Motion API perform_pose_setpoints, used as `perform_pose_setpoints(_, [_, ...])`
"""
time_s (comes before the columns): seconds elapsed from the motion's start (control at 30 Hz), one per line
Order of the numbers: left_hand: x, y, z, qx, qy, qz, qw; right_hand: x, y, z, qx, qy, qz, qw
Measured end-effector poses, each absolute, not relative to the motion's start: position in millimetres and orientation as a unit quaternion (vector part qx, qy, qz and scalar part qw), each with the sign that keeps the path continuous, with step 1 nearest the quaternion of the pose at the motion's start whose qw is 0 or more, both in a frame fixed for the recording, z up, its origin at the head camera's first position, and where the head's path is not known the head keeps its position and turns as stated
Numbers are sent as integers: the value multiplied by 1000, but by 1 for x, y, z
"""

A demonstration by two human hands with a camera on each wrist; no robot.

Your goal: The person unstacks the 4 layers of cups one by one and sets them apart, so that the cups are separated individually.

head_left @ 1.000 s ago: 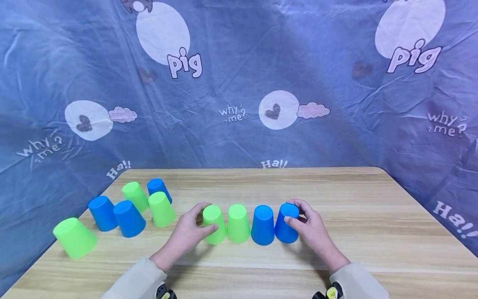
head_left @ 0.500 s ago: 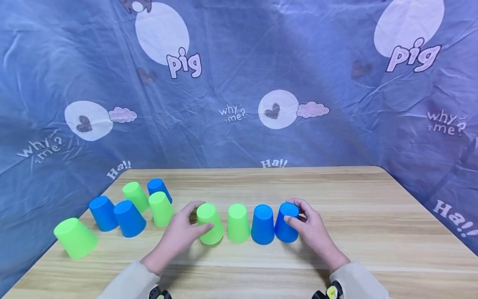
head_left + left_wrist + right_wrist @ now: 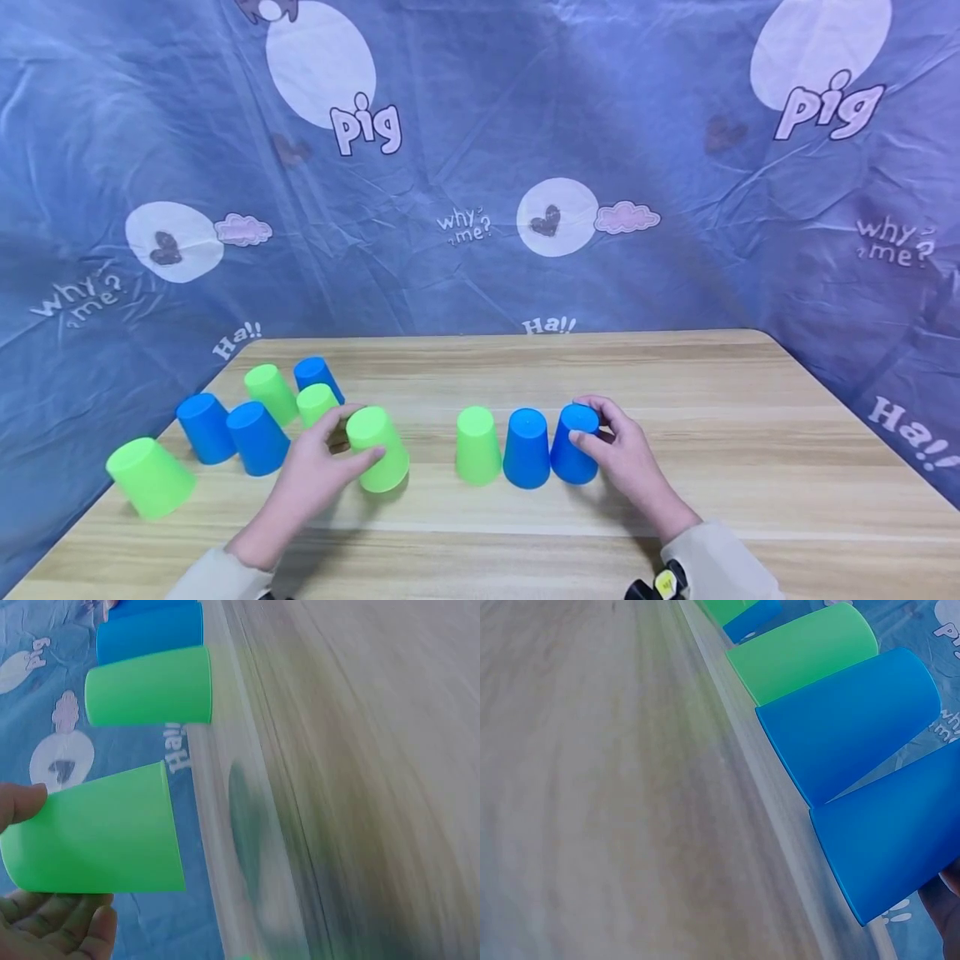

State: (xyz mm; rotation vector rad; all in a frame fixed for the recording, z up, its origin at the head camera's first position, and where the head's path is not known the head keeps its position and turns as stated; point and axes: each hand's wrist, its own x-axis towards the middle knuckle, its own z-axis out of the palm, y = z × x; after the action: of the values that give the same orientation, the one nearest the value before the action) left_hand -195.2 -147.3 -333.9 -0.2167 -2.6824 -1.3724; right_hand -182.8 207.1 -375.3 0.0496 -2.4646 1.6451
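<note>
My left hand (image 3: 315, 467) grips an upside-down green cup (image 3: 378, 450) between thumb and fingers. In the left wrist view that green cup (image 3: 97, 836) hangs clear of the tabletop, its shadow below the rim. My right hand (image 3: 622, 446) holds an upside-down blue cup (image 3: 576, 454), thumb on the near side and fingers behind. Just left of it stands another blue cup (image 3: 527, 450), rims close together. Beside that is a green cup (image 3: 477, 447), with a gap of bare wood between it and the left hand's cup.
Several more upside-down cups stand at the table's left: a green cup (image 3: 150, 479) nearest, blue cups (image 3: 257, 437) and green cups (image 3: 272, 393) behind. One green cup (image 3: 315, 402) is partly hidden by my left hand. A printed blue cloth (image 3: 480, 167) hangs behind the wooden table (image 3: 712, 417).
My left hand has drawn the green cup leftward out of the row and lifted it, toward the cups at the left. The right hand and its blue cup have stayed put.
</note>
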Motion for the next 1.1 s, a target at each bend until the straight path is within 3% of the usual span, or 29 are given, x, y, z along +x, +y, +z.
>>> perform_pose_setpoints(0.57, [-181, -194, -320, -46, -897, -425, 110, -183, 212, -374, 32, -833, 542, 107])
perform_pose_setpoints(1.1, [-175, -252, -334, 134, -839, -507, 145, -184, 207, -377, 26, -829, 551, 95])
